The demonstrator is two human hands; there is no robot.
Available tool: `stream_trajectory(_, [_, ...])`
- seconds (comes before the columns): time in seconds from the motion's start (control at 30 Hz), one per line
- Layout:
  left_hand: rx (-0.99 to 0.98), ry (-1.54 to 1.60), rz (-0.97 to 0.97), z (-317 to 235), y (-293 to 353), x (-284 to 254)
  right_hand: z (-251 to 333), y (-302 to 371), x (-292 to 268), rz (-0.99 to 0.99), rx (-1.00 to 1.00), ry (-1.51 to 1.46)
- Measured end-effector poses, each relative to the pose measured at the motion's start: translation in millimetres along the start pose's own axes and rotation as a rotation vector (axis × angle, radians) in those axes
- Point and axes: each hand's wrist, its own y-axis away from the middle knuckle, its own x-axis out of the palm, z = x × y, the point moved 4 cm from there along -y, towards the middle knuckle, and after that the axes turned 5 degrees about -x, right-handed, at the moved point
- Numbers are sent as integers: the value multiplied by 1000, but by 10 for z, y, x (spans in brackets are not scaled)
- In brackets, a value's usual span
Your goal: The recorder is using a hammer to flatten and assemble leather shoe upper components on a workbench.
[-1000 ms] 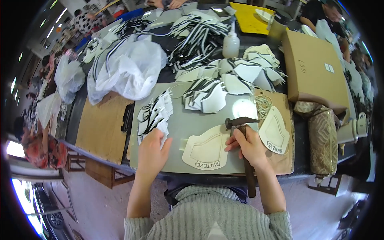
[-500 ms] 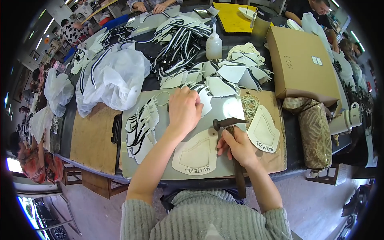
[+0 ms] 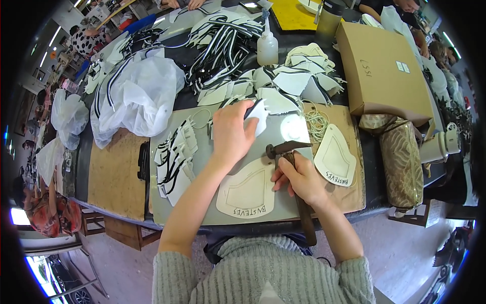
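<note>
My right hand (image 3: 302,178) is wrapped around the handle of a hammer (image 3: 289,148), with the dark metal head above my thumb and the handle pointing toward me. My left hand (image 3: 233,129) grips one or more white cut pieces with black edging (image 3: 259,117) between thumb and fingers; how many is unclear. A cream template with a curved outline (image 3: 245,195) lies on the grey board (image 3: 202,215) below my hands. To the right rests a second cream template (image 3: 335,156). Left of my left hand is a fanned pile of white pieces with black strips (image 3: 175,157).
Beyond the board are heaped white pieces (image 3: 298,81), black-and-white strips (image 3: 220,55) and a squeeze bottle (image 3: 267,48). A cardboard box (image 3: 382,76) and patterned pouch (image 3: 402,164) stand right. A plastic bag (image 3: 139,91) sits left, thin cord (image 3: 316,126) near the hammer. Other people sit around.
My left hand has turned and its thumb has come apart from the fingers, showing more of the white piece. My right hand still holds the hammer, shifted slightly left.
</note>
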Motion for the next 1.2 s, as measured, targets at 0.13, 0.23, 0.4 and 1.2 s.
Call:
stream_trajectory(0.13, [229,-188,-158,-117,-3,-75,-8,-10,19,-4,6,-18])
stream_trajectory(0.23, [205,5,-149,-75,-45,-167,-9,-13,19,-4,7,-22])
stream_trajectory(0.4, [-65,446,-97,140,-32,-477,0,-10,8,8,18,-19])
stream_trajectory(1.2, [-447,551,899,-164,818,-438,30,-21,11,4,24,24])
